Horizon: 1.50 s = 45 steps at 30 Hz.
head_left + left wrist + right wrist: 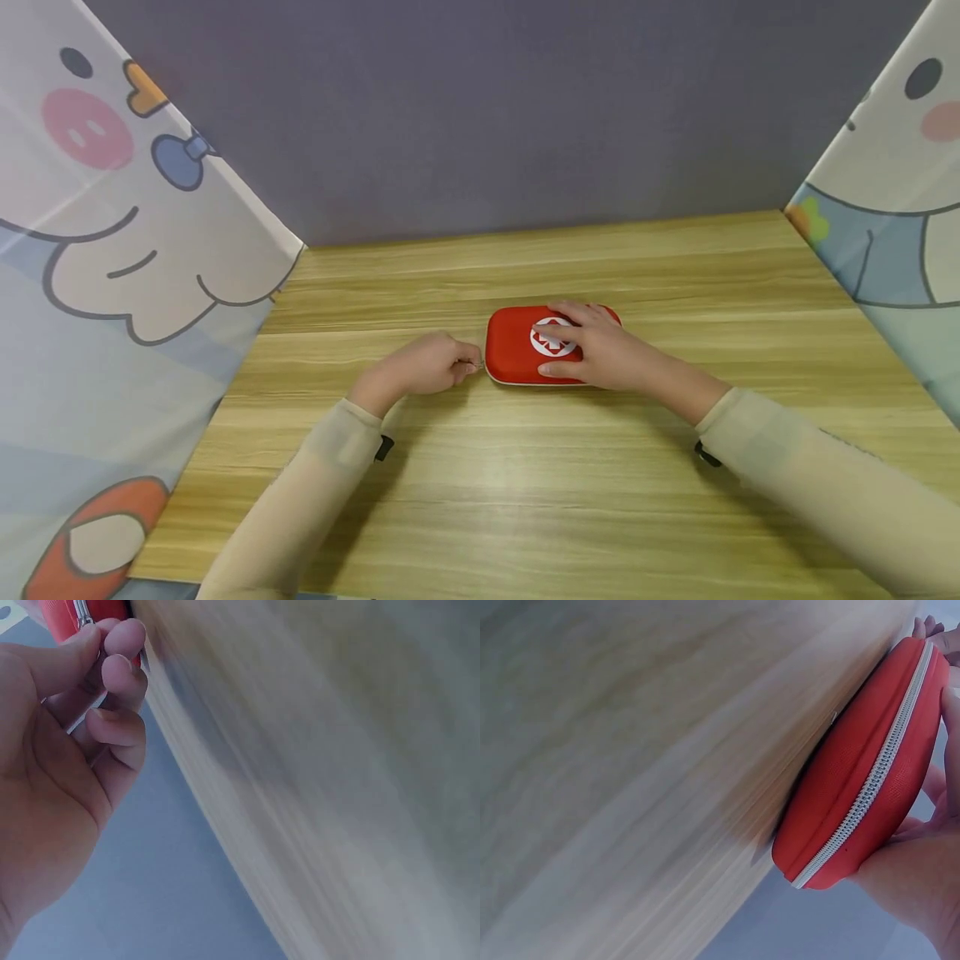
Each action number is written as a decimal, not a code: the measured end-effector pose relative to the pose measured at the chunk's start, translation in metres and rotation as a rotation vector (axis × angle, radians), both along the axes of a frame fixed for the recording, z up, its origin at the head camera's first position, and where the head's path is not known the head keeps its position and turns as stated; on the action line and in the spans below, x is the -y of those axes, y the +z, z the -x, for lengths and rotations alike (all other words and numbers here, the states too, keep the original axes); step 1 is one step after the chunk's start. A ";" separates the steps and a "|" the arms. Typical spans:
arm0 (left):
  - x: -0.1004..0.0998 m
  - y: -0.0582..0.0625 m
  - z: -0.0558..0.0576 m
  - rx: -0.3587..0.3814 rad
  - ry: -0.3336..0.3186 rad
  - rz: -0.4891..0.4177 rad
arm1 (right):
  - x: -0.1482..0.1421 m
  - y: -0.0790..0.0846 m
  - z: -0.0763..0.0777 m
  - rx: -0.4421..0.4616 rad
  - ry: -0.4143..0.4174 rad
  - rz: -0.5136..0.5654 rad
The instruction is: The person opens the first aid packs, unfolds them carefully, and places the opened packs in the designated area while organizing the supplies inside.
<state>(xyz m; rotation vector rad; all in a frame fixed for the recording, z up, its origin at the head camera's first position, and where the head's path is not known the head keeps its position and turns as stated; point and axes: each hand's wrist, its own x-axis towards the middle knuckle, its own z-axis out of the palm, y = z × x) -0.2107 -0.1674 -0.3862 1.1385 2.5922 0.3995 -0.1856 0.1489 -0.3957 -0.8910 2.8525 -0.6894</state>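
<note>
A red zippered case [512, 348] with a white round emblem lies flat on the table. At its left end my left hand [429, 365] pinches the metal zipper pull [82, 610] between thumb and fingertips. My right hand [617, 352] rests on top of the case, fingers spread over the lid and partly covering the emblem. In the right wrist view, the silver zipper [871, 780] runs along the case's side with its teeth meshed there. The case's right end is partly hidden beneath the right hand.
The case lies on a wood-grain table [480, 500]. Behind it rises a plain grey panel [480, 117]. Cartoon-printed cloth walls [135, 250] stand on the left and right. A dark band shows at each wrist.
</note>
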 end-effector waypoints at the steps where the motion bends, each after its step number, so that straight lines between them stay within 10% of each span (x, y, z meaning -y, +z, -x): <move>1: 0.000 0.000 -0.001 0.001 0.001 -0.003 | 0.000 0.000 0.000 -0.004 -0.002 -0.005; 45: -0.017 -0.002 -0.032 -0.013 -0.092 -0.046 | 0.001 0.001 0.000 -0.119 0.009 -0.125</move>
